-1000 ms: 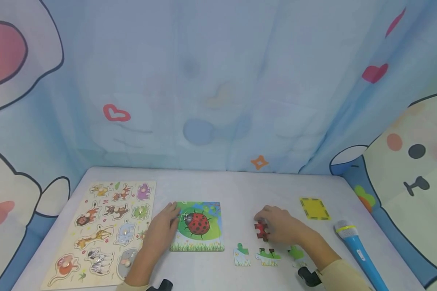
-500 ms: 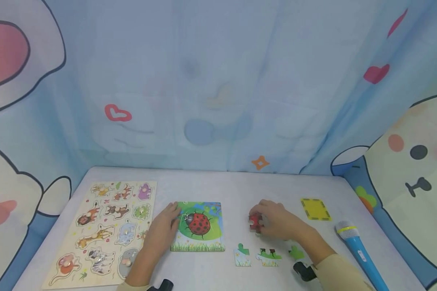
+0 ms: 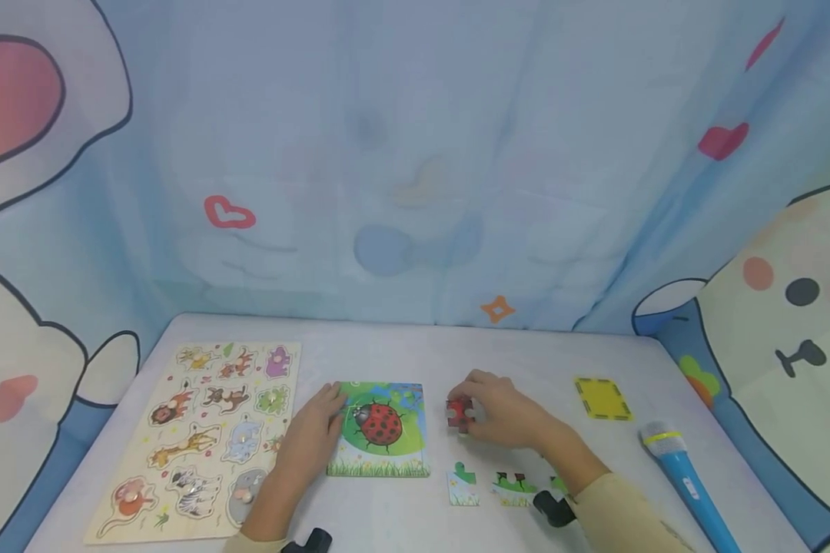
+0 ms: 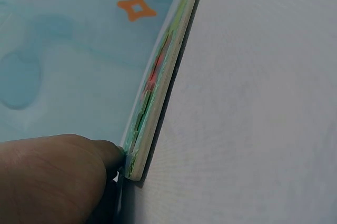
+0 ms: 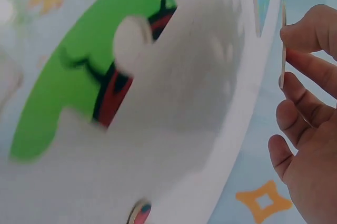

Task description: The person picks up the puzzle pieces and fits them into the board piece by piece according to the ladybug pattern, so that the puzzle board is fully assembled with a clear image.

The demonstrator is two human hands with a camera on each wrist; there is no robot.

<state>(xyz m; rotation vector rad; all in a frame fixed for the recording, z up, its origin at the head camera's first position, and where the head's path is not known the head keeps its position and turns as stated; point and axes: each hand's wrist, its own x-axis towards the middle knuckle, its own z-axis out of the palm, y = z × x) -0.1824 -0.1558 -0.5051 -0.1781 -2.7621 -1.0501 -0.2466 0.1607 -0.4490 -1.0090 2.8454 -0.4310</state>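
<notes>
My right hand (image 3: 515,415) pinches a red jigsaw piece (image 3: 458,415) above the table, to the right of a square ladybug puzzle board (image 3: 379,465). Seen edge-on in the right wrist view, the thin piece (image 5: 283,68) sits between thumb and fingers. My left hand (image 3: 310,436) rests along the board's left edge with its fingers extended; the left wrist view shows it touching the board's side (image 4: 158,89). Several loose pieces lie below the right hand, among them a green-and-white piece (image 3: 463,490) and a green piece with dark legs (image 3: 513,488).
A wooden animal peg puzzle (image 3: 200,442) covers the table's left side. On the right are a yellow square frame (image 3: 602,399) and a blue toy microphone (image 3: 692,484). A printed curtain (image 3: 415,153) hangs behind the white table.
The right hand has carried the red jigsaw piece leftward and slightly up, nearer the ladybug board. My left hand has stayed at the board's edge.
</notes>
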